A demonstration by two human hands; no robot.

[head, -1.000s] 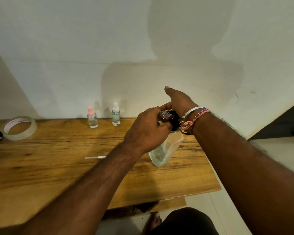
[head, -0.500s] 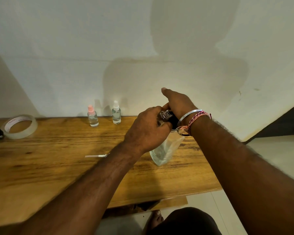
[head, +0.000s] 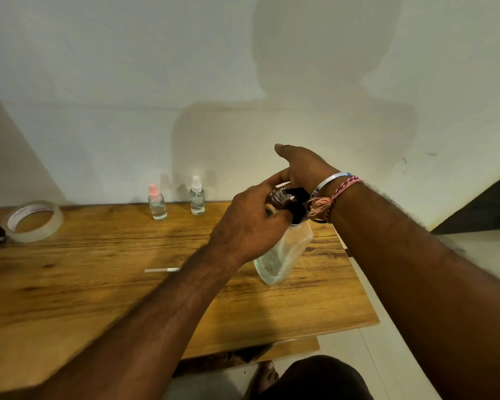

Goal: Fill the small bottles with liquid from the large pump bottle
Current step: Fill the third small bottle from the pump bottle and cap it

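1. Little has changed over the last second: a small bottle (head: 277,196) is still gripped by the left hand (head: 248,223) at the black pump (head: 296,204).
2. The pump is pressed by the right hand (head: 303,168), fingers straight.
3. The big bottle (head: 283,255) stands tilted on the table (head: 98,284).
4. Filling is judged ongoing; two capped bottles (head: 157,206) wait by the wall.

Large pump bottle (head: 283,255) is stood on the table (head: 98,284) right of centre, with a small bottle (head: 277,197) held at its pump head between left hand (head: 248,226) and right hand (head: 306,168). Two more small bottles (head: 157,202) are placed side by side at the table's back edge, centre-left. Tape roll (head: 33,220) is seen far left; a thin tube (head: 162,270) lies mid-table, left of the pump bottle.
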